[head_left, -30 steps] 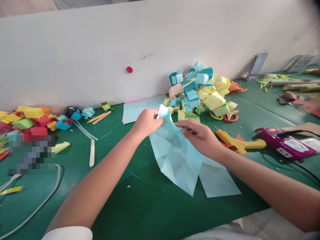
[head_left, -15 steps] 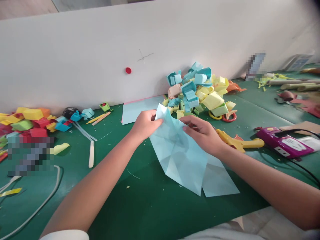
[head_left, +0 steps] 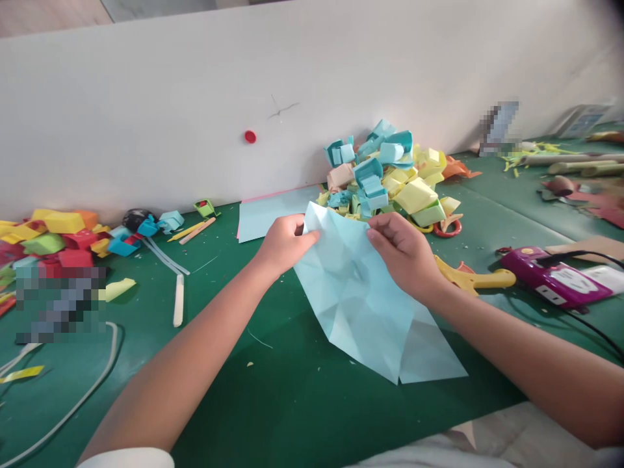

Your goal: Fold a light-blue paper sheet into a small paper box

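A creased light blue paper sheet (head_left: 358, 299) is held up over the green table mat (head_left: 273, 396). My left hand (head_left: 283, 244) pinches its upper left corner. My right hand (head_left: 404, 253) pinches its upper right edge, fingers closed on the paper. The sheet's lower tip hangs down toward the mat. Another light blue sheet (head_left: 429, 354) lies flat under it, partly hidden.
A heap of folded blue and yellow paper boxes (head_left: 390, 179) sits behind the hands by the white board (head_left: 195, 97). A yellow glue gun (head_left: 475, 278) and a purple power strip (head_left: 556, 281) lie at the right. More folded pieces (head_left: 53, 237), sticks and a cable (head_left: 73, 403) are at the left.
My right hand has slid up and rightward along the sheet's top edge. The sheet has spread wider and flatter between the hands. My left hand has hardly moved.
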Available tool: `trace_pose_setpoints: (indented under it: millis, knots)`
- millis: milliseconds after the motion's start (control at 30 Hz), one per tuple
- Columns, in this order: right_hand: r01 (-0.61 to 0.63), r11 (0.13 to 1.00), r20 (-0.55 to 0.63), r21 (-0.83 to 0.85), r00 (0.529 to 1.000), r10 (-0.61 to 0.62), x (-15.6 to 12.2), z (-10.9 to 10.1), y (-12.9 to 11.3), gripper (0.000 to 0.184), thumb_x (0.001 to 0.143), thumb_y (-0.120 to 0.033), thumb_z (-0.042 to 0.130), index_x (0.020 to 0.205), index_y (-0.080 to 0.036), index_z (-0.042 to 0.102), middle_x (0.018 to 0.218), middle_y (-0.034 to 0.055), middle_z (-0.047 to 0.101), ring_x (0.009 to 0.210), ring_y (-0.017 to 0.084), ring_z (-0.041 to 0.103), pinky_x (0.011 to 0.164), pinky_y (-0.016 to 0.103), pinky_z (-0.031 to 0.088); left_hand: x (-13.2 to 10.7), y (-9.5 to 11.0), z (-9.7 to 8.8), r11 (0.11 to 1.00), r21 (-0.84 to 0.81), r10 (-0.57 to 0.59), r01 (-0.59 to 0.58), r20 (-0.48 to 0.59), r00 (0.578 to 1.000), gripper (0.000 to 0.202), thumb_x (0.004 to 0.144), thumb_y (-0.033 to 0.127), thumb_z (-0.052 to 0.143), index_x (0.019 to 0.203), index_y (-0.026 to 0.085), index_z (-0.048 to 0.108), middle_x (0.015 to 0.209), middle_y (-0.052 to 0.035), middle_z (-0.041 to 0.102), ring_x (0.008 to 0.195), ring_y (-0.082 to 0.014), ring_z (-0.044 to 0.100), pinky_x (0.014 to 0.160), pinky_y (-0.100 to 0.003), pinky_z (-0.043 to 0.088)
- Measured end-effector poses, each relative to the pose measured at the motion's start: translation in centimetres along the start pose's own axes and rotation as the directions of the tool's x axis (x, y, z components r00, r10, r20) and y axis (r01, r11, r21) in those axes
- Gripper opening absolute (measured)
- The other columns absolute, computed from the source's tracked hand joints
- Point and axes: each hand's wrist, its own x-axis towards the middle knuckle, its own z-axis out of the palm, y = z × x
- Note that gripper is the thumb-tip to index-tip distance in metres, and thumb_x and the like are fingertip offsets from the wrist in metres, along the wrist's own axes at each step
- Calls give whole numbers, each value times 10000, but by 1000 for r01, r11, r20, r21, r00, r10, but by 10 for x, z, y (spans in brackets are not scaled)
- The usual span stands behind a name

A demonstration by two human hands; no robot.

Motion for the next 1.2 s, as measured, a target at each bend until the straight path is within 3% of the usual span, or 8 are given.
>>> trace_pose_setpoints:
  millis: [133, 400, 600, 733, 800, 900, 1067, 1200]
  knots:
    - [1, 1000, 29, -22, 1000, 0, 2, -1, 0, 105, 922, -320, 593, 894, -224, 625, 703, -13, 572, 610, 140, 491, 564, 293, 384, -1, 1, 1, 1000, -15, -16, 16, 0, 1000, 78, 758, 278, 671, 720, 217, 640, 689, -2, 646, 644, -186, 628, 539, -276, 473]
    - [235, 972, 133, -11, 964, -232, 0, -5, -3, 78, 926, -259, 609, 875, -240, 665, 865, 18, 615, 759, 167, 564, 668, 317, 453, -1, 3, 0, 998, -39, -45, 44, -10, 999, 224, 766, 417, 740, 801, 203, 685, 746, -13, 666, 641, -172, 620, 554, -275, 463]
    - [338, 941, 222, 21, 916, -334, -1, -4, 0, 88, 960, -230, 574, 908, -238, 645, 914, 47, 619, 844, 197, 575, 690, 339, 459, -10, 11, 3, 970, 218, 123, -108, -57, 991, 637, 662, 433, 868, 1234, 319, 612, 1066, 22, 722, 602, -110, 553, 587, -267, 448]
    - [366, 930, 295, 32, 886, -359, 0, -4, 2, 92, 965, -207, 554, 928, -238, 633, 932, 50, 600, 857, 197, 566, 710, 340, 470, -12, 12, 6, 932, 264, 240, -249, 67, 969, 164, 786, 385, 787, 897, 267, 759, 996, 8, 738, 829, -172, 653, 763, -300, 493]
    - [387, 922, 358, 25, 857, -370, 0, -5, 2, 93, 965, -213, 549, 952, -239, 638, 982, 59, 599, 892, 200, 568, 726, 338, 484, -9, 10, 6, 934, 247, 240, -260, 108, 965, 101, 828, 343, 740, 798, 249, 761, 955, 0, 745, 865, -183, 666, 812, -315, 497]
    - [374, 926, 431, -38, 843, -323, -1, -5, 3, 98, 956, -242, 560, 1013, -240, 641, 1030, 62, 618, 911, 206, 579, 747, 343, 495, -6, 7, 3, 944, 217, 218, -247, 148, 965, 103, 825, 332, 723, 799, 238, 756, 948, -8, 751, 883, -195, 672, 853, -340, 500]
    - [200, 976, 430, -81, 891, -147, 0, -6, 4, 121, 952, -288, 560, 998, -234, 657, 951, 41, 666, 822, 190, 599, 716, 326, 490, -3, 5, -4, 957, 186, 205, -223, 107, 973, 96, 811, 309, 713, 806, 223, 755, 940, -18, 752, 908, -200, 661, 868, -333, 495]
    - [163, 986, 422, -40, 897, -131, 1, -5, 3, 203, 974, -352, 536, 1007, -241, 702, 1000, 49, 700, 865, 205, 630, 737, 328, 494, -2, 1, -5, 978, 105, 173, -179, 61, 983, 347, 767, 210, 713, 1110, 254, 733, 1174, -15, 718, 829, -159, 637, 747, -285, 504]
